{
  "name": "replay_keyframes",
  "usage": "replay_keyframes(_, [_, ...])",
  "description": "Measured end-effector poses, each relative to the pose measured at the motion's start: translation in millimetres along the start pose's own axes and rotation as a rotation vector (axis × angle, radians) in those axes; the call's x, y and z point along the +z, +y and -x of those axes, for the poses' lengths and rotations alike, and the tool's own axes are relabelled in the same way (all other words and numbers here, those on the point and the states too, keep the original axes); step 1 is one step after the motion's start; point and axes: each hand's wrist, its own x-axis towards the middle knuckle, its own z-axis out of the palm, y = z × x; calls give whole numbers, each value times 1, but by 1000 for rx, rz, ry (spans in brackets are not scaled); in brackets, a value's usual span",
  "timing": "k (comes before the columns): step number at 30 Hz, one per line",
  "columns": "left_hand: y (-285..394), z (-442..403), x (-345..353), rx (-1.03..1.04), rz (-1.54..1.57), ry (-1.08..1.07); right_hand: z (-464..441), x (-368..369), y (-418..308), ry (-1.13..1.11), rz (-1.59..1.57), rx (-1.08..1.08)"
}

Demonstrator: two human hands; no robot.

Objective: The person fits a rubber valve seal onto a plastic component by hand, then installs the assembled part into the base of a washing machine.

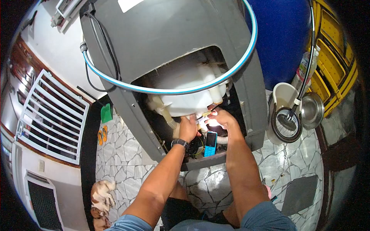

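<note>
Both my hands are inside the open back of a grey washing machine [154,42], below its white tub [181,102]. My left hand [187,129], with a dark wristwatch [180,143], is closed near a thin dark item; what it grips is unclear. Facing it, my right hand [224,118] has its fingers curled by a small yellow and black piece [208,112], and its hold is partly hidden. Between my forearms a blue keypad phone [210,144] stands upright, bright light shining near its top. A ribbed grey hose [222,140] runs beside it.
A blue-striped hose [169,91] loops across the opening. To the right are a blue barrel [283,42], a mop bucket [274,115] and a metal bowl [312,109]. A dog [102,196] lies on the tiles at lower left, below orange slippers [102,135] and a green dustpan [106,113].
</note>
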Motion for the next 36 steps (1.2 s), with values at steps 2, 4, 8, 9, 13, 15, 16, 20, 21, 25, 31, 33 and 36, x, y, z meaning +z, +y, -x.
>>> replay_keyframes(2, [3, 1, -1, 7, -24, -14, 1, 1, 2, 32, 27, -11])
replay_keyframes(4, [8, 3, -1, -4, -25, -23, 7, 3, -1, 50, 23, -94])
replay_keyframes(8, [9, 2, -3, -13, 3, -19, 19, 6, -15, -53, -316, -81])
replay_keyframes(9, [4, -1, -2, -18, -3, -34, 20, 5, -21, -50, -308, -69])
replay_keyframes(13, [9, 3, -2, -3, -61, 20, 14, 3, -20, -20, -430, 107])
replay_keyframes(15, [7, 4, -2, -5, -49, 23, -12, 0, 4, 71, 7, -36])
replay_keyframes(16, [7, 5, -3, -1, -31, 20, -9, -2, 2, 62, -92, -11])
replay_keyframes(20, [11, 3, -1, -16, -19, 12, 17, 8, -16, 48, -536, 63])
replay_keyframes(21, [12, 4, -1, -5, -13, 24, 20, 10, -21, 54, -552, 57])
replay_keyframes(25, [2, -1, 0, -34, -12, -48, 22, 13, -38, 88, -197, 34])
replay_keyframes(31, [0, 1, 7, 23, 50, 6, -40, 9, 3, 45, 377, 49])
replay_keyframes(33, [0, -1, 7, -2, 36, -10, -35, 14, 5, 109, 291, -17])
replay_keyframes(36, [2, 0, 6, -57, 61, -43, -27, 10, -5, 37, 191, -21])
